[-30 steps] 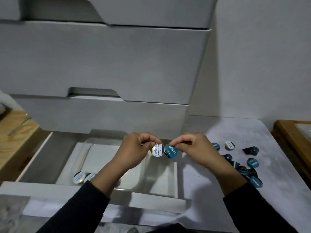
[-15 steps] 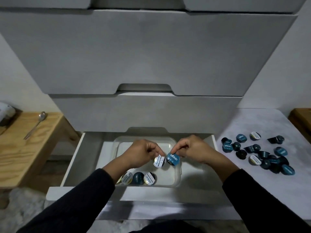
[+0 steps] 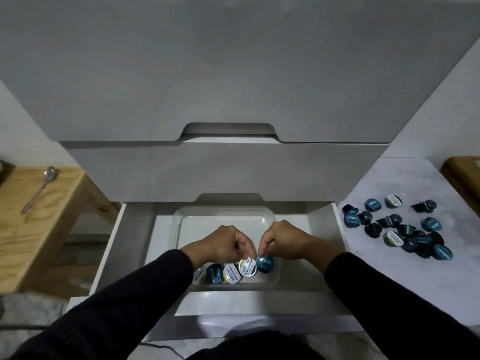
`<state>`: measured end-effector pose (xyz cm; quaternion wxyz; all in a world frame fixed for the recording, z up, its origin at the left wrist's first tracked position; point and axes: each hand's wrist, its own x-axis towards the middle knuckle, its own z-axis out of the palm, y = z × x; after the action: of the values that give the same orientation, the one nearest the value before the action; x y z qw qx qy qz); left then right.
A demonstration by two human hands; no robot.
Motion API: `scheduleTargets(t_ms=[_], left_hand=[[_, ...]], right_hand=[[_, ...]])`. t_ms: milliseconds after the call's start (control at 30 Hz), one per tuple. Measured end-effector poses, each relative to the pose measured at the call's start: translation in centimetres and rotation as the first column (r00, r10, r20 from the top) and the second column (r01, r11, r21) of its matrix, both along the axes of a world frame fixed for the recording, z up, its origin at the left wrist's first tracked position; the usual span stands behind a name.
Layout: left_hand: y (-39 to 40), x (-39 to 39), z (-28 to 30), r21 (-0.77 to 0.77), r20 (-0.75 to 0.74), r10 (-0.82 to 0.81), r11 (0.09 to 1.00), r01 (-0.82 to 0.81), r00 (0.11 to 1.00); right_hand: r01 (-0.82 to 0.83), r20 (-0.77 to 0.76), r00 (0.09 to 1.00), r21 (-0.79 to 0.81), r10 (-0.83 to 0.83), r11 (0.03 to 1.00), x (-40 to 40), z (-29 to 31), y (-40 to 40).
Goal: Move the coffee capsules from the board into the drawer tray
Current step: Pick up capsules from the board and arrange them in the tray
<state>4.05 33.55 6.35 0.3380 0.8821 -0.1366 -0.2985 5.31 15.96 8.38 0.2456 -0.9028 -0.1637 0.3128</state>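
Low in the middle of the frame, two coffee capsules are being held side by side over the near end of the clear tray (image 3: 225, 213) that sits in the open bottom drawer (image 3: 310, 224). The white-lidded capsule (image 3: 246, 267) is pinched at its upper edge by the fingertips of the left hand (image 3: 224, 245), which is otherwise curled closed; just right of it, touching or nearly so, the blue-lidded capsule (image 3: 264, 263) is pinched the same way by the thumb and fingers of the right hand (image 3: 285, 239), the rest of that hand also curled in. Both lids are tipped toward the camera; whether the capsules already rest on the tray floor cannot be told. To their left, along the tray's near wall, three more capsules lie in a row: a white-lidded one (image 3: 231, 274) next to the held pair, then a blue one (image 3: 214, 274), then another white one (image 3: 199, 275) partly hidden by the left sleeve. The far half of the tray is bare. At the right of the frame, on the pale marbled board (image 3: 405, 183) beside the drawer, a loose cluster of capsules (image 3: 400, 227) remains, mostly blue and dark, with two white lids among them, some on their sides. Both arms wear dark sleeves that enter from the bottom edge. Above the open drawer, closed grey drawer fronts (image 3: 223, 74) fill the upper frame. At the left edge a wooden bench (image 3: 31, 229) carries a metal spoon (image 3: 41, 188), and a wooden frame corner (image 3: 462, 172) shows at the far right.
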Motion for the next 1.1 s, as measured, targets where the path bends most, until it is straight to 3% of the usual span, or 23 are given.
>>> scheduleTargets(t_ms=[400, 600, 700, 833, 900, 967, 1033, 1100], left_hand=[[-0.3, -0.1, -0.4, 0.021, -0.014, -0.066, 0.998, 0.066, 0.998], [-0.3, -0.3, 0.3, 0.040, 0.000, -0.041, 0.998, 0.041, 0.999], [-0.5, -0.2, 1.1, 0.117, 0.065, -0.025, 0.993, 0.018, 0.998], [-1.2, -0.5, 2.4, 0.335, 0.168, -0.027, 0.942, -0.032, 0.985], [-1.6, -1.0, 2.6, 0.376, 0.239, 0.015, 0.921, -0.106, 0.971], [-2.1, -1.6, 2.8, 0.371, 0.328, 0.068, 0.908, -0.195, 0.942], [-2.7, -2.3, 2.9, 0.350, 0.419, 0.107, 0.897, -0.269, 0.901], [-3.3, -3.0, 3.2, 0.295, 0.516, 0.148, 0.894, -0.337, 0.843]], right_hand=[[-0.141, 0.057, 0.987, -0.127, 0.149, 0.982, -0.2, -1.2, 1.2], [-0.127, 0.045, 0.990, -0.140, 0.134, 0.982, -0.5, -1.3, 1.2], [-0.098, 0.081, 0.990, -0.157, 0.111, 0.983, -0.7, -0.8, 1.2], [-0.026, 0.248, 0.965, -0.214, 0.080, 0.977, -1.5, -0.4, 1.3], [0.092, 0.432, 0.902, -0.183, -0.004, 0.979, -2.6, -0.5, 1.7], [0.176, 0.660, 0.746, -0.060, -0.093, 0.983, -3.6, -1.1, 2.0], [0.186, 0.764, 0.631, 0.022, -0.137, 0.982, -4.3, -1.3, 2.0], [0.199, 0.801, 0.577, 0.051, -0.159, 0.979, -4.8, -1.2, 1.9]])
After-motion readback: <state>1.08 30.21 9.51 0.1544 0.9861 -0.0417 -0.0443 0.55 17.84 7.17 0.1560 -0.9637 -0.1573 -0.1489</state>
